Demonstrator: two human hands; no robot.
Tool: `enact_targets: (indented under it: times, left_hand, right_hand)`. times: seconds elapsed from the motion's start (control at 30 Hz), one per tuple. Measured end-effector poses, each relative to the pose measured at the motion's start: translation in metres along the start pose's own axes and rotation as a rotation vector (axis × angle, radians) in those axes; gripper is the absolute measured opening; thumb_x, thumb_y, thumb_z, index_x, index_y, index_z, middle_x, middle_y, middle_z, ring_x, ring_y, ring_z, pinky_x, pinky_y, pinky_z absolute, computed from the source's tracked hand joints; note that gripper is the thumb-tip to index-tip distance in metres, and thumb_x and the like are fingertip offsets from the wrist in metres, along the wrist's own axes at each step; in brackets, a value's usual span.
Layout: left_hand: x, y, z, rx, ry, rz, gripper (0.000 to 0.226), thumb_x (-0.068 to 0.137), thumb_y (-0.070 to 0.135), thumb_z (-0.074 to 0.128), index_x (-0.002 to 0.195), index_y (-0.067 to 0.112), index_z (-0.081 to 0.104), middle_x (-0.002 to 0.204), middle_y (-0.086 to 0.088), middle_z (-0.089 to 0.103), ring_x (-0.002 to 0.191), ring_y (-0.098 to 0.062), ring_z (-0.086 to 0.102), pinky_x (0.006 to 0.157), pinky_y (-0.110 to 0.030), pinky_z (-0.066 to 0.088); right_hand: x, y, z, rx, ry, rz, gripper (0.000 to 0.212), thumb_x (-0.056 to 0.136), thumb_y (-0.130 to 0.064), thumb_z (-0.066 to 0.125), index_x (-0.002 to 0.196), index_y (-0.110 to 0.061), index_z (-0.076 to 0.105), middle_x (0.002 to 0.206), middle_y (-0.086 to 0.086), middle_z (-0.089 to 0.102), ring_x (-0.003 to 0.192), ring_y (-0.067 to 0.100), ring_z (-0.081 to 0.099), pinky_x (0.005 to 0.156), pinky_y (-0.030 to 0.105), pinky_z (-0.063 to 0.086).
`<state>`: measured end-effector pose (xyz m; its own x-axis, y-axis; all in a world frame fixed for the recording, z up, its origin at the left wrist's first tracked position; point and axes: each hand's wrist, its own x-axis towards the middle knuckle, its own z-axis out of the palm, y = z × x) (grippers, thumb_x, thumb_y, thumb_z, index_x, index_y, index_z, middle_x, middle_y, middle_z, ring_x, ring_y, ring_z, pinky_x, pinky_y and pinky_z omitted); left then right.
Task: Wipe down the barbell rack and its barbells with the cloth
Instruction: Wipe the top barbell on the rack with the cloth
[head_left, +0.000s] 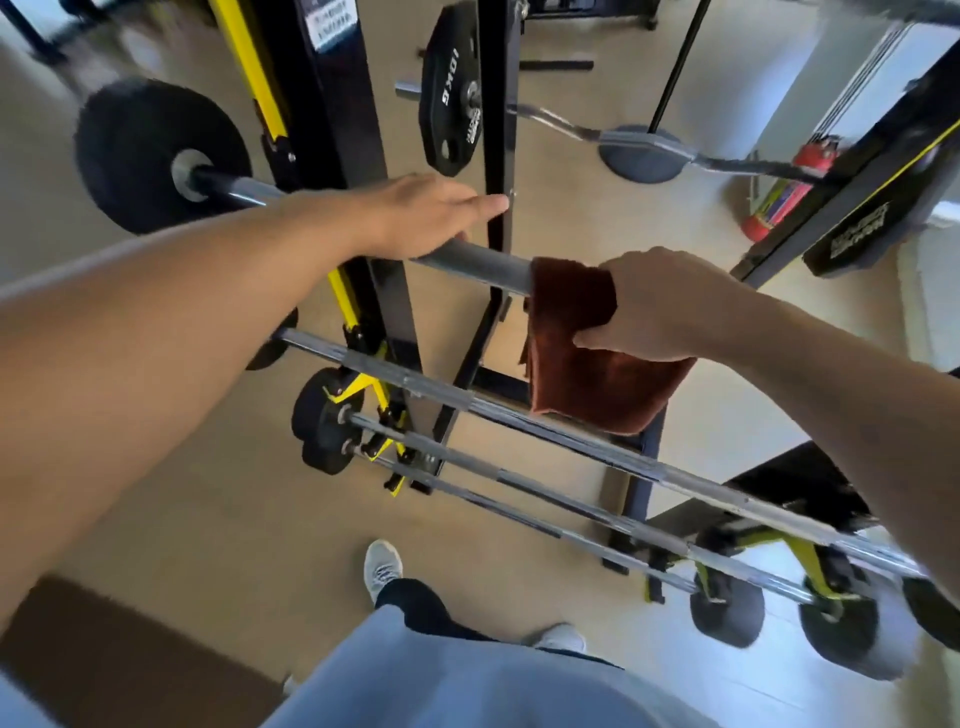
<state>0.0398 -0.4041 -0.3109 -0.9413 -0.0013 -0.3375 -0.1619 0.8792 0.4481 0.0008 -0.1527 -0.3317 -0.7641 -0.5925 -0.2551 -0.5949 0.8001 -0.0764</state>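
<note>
A pale tan floor (218, 499) runs under the gear, with a darker brown mat (119, 660) at the lower left. A red fire extinguisher (784, 192) stands by the far wall on the right, and a curl bar (639, 140) carrying a black plate marked 10KG (451, 88) sits higher up behind.

The rack (358, 171) has black uprights with yellow strips along them. It carries several barbells one below another. The top barbell (483, 262) is a smooth grey bar with a thick black plate on its left end; three thinner chrome bars (519, 410) with small black plates lie lower down. The cloth (576, 353) is rust brown and plush, draped over the top barbell and hanging in a fold beneath it.

The right hand (670, 306) grips the cloth, fingers curled over the bar and thumb pressing into the fabric from the near side. The left hand (421, 215) rests on the same bar just left of the cloth, fingers straight and together, their tips reaching the black upright.
</note>
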Motion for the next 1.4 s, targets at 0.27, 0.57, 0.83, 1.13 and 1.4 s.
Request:
enact_targets:
  times: [0.27,0.57,0.83,1.13,1.4]
  left_hand:
    - [0.028,-0.049,-0.04,-0.084,-0.117,0.122,0.075,0.095,0.075,0.019,0.138,0.026,0.056,0.112,0.006,0.07,0.111,-0.015,0.063,0.11,-0.048,0.039]
    - [0.018,-0.056,-0.087,-0.145,-0.157,0.451,0.069,0.103,0.06,0.013,0.155,0.021,0.036,0.153,0.003,0.047,0.139,-0.012,0.038,0.098,-0.022,0.021]
    - [0.015,-0.07,-0.104,-0.235,-0.222,0.476,0.063,0.104,0.058,0.021,0.151,0.022,0.041,0.145,0.004,0.055,0.13,-0.009,0.05,0.12,-0.038,0.029]
    - [0.006,-0.102,-0.111,-0.364,-0.109,0.532,0.055,0.106,0.05,0.033,0.137,0.012,0.058,0.124,0.002,0.069,0.107,-0.005,0.068,0.099,-0.021,0.05]
    - [-0.02,-0.158,-0.117,-0.269,0.087,0.534,0.034,0.102,0.035,0.053,0.112,0.01,0.073,0.1,0.006,0.075,0.092,-0.003,0.071,0.09,-0.025,0.055]
  right_hand:
    - [0.05,-0.078,-0.004,-0.048,0.049,0.029,0.034,0.084,-0.062,0.061,0.098,-0.031,0.057,0.075,-0.009,0.057,0.067,0.019,0.058,0.059,0.029,0.044]
    - [0.128,-0.212,-0.008,-0.051,0.243,0.019,0.038,0.089,-0.048,0.059,0.118,-0.023,0.061,0.1,0.002,0.07,0.082,0.027,0.064,0.074,0.034,0.051]
    - [0.126,-0.22,-0.011,-0.073,0.269,0.071,0.032,0.089,-0.044,0.057,0.116,-0.026,0.058,0.093,0.003,0.069,0.083,0.031,0.064,0.069,0.035,0.037]
    - [0.082,-0.165,0.016,-0.089,0.493,-0.093,0.054,0.084,-0.042,0.07,0.133,-0.021,0.058,0.108,-0.001,0.069,0.09,0.026,0.068,0.069,0.041,0.057]
    - [0.128,-0.238,0.024,0.015,0.761,-0.144,0.057,0.071,-0.02,0.082,0.126,-0.014,0.069,0.111,0.006,0.068,0.088,0.03,0.063,0.069,0.04,0.054]
